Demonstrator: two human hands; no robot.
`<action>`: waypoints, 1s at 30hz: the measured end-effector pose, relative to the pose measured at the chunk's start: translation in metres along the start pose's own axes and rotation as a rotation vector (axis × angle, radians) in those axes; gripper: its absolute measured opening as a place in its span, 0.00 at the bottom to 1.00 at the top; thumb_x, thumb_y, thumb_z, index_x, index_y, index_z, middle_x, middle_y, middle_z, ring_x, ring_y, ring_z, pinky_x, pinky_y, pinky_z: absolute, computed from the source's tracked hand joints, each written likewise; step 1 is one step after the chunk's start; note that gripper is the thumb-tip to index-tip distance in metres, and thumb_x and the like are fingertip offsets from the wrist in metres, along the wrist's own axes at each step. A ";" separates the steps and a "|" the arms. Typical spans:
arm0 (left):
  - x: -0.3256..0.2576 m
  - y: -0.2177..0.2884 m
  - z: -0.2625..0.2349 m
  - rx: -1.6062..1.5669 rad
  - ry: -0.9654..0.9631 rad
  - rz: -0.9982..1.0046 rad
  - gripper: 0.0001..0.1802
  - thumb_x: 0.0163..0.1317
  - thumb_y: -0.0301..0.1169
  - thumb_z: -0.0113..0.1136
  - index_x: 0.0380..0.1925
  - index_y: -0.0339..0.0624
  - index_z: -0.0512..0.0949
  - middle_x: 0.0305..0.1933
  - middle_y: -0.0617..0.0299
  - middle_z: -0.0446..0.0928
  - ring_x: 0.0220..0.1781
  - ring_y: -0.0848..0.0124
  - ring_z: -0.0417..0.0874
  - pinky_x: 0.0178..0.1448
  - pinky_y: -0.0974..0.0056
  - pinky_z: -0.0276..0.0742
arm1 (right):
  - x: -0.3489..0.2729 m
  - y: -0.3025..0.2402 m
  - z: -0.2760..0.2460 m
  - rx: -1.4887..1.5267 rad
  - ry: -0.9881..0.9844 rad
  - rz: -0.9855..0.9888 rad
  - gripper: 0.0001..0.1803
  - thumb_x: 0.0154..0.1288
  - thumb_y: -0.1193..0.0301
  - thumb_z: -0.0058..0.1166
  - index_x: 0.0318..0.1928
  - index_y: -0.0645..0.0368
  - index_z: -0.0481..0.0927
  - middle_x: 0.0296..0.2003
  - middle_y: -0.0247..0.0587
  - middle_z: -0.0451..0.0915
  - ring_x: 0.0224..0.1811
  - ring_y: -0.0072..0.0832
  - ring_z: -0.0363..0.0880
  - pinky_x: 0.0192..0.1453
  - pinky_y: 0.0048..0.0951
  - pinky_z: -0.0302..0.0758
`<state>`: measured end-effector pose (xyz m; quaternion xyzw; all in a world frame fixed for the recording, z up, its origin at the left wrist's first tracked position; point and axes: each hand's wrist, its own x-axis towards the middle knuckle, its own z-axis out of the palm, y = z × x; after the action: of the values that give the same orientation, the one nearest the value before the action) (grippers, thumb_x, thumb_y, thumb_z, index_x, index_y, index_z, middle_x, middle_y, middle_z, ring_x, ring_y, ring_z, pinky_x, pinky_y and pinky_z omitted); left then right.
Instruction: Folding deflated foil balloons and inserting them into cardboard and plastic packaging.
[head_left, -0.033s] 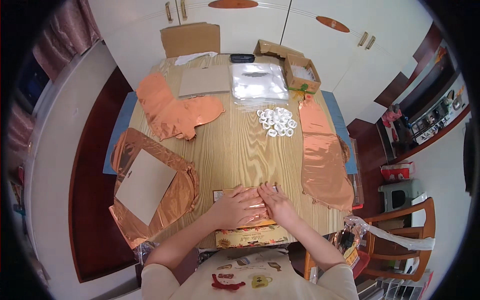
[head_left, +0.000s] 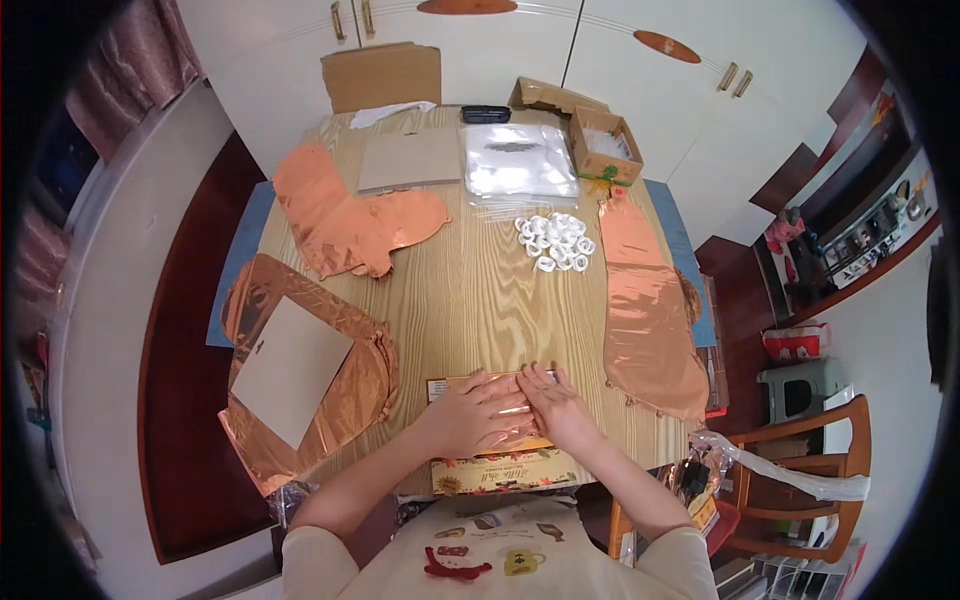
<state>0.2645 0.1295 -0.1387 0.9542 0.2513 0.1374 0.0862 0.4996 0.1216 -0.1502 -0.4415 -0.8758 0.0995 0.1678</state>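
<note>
My left hand (head_left: 474,415) lies flat with its fingers stretched out on a folded copper-coloured foil piece (head_left: 513,408) at the table's near edge. Beside it, my right hand (head_left: 558,408) presses on the same foil, fingers extended and close to the left fingertips. The foil rests on printed card packaging, whose cream front panel (head_left: 500,474) with autumn leaves shows below my wrists. What lies under my palms is hidden. Flat copper foil balloons spread on both sides: one at the upper left (head_left: 350,215), one at the right (head_left: 650,340).
At lower left, a pale card (head_left: 290,375) lies on more copper foil (head_left: 265,440). Small white rings (head_left: 555,240) are heaped beyond my hands, before clear plastic bags (head_left: 520,175). A grey card (head_left: 405,160) and an open cardboard box (head_left: 610,165) stand farther back. A wooden chair (head_left: 855,450) is at right.
</note>
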 end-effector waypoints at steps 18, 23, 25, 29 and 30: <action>-0.035 0.021 -0.039 -0.052 -0.236 -0.194 0.34 0.68 0.52 0.51 0.70 0.48 0.64 0.73 0.59 0.64 0.76 0.63 0.59 0.78 0.49 0.50 | -0.003 -0.006 -0.019 -0.153 -0.217 -0.039 0.48 0.64 0.40 0.49 0.72 0.65 0.59 0.72 0.53 0.60 0.76 0.42 0.56 0.77 0.49 0.51; 0.002 0.014 -0.018 -0.051 0.066 -0.268 0.36 0.67 0.48 0.51 0.68 0.34 0.64 0.72 0.49 0.64 0.76 0.57 0.60 0.78 0.50 0.51 | -0.002 -0.006 -0.017 -0.190 -0.204 -0.051 0.49 0.64 0.38 0.46 0.72 0.65 0.59 0.71 0.52 0.61 0.76 0.40 0.57 0.78 0.48 0.50; 0.012 0.012 0.008 0.011 0.092 -0.311 0.38 0.66 0.48 0.52 0.67 0.31 0.62 0.72 0.44 0.63 0.76 0.54 0.59 0.78 0.49 0.51 | -0.003 -0.007 -0.018 -0.211 -0.199 -0.051 0.49 0.63 0.38 0.47 0.71 0.64 0.60 0.71 0.50 0.62 0.76 0.39 0.57 0.77 0.48 0.50; 0.011 0.014 0.006 0.021 0.041 -0.373 0.42 0.65 0.51 0.53 0.67 0.26 0.60 0.73 0.39 0.59 0.77 0.50 0.56 0.78 0.48 0.50 | -0.004 -0.006 -0.016 -0.252 -0.174 -0.054 0.48 0.63 0.38 0.48 0.71 0.63 0.63 0.71 0.49 0.63 0.75 0.37 0.59 0.77 0.49 0.50; 0.008 0.014 0.004 0.018 0.030 -0.385 0.42 0.66 0.51 0.52 0.68 0.26 0.60 0.73 0.39 0.58 0.77 0.51 0.56 0.78 0.48 0.50 | -0.003 -0.007 -0.016 -0.249 -0.164 -0.054 0.48 0.63 0.38 0.48 0.71 0.63 0.63 0.71 0.49 0.63 0.75 0.37 0.59 0.77 0.49 0.50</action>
<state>0.2781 0.1213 -0.1374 0.8872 0.4315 0.1302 0.0987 0.5025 0.1156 -0.1341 -0.4257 -0.9036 0.0210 0.0424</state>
